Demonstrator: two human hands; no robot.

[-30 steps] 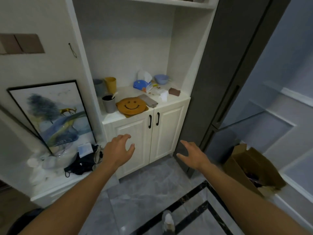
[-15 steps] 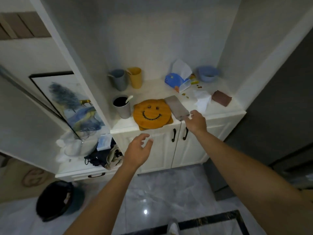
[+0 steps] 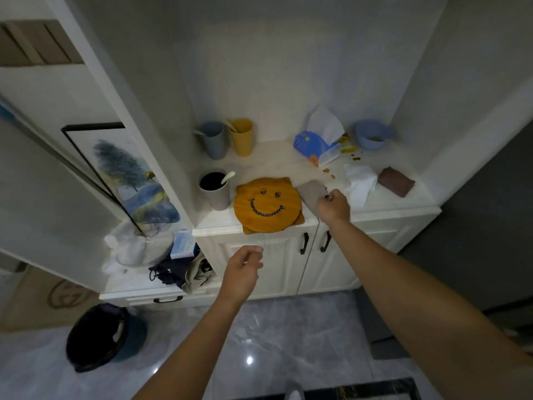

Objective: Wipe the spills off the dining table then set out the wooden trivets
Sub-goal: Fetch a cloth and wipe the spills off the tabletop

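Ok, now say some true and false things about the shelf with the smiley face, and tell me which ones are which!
1. The right hand grips the grey cloth. True.
2. The left hand holds the smiley trivet. False: the left hand holds nothing, and its fingers are loose.
3. The yellow cup stands right beside the blue-grey cup. True.
4. The smiley trivet lies on the floor. False: it lies on the counter, next to the cup with a spoon.
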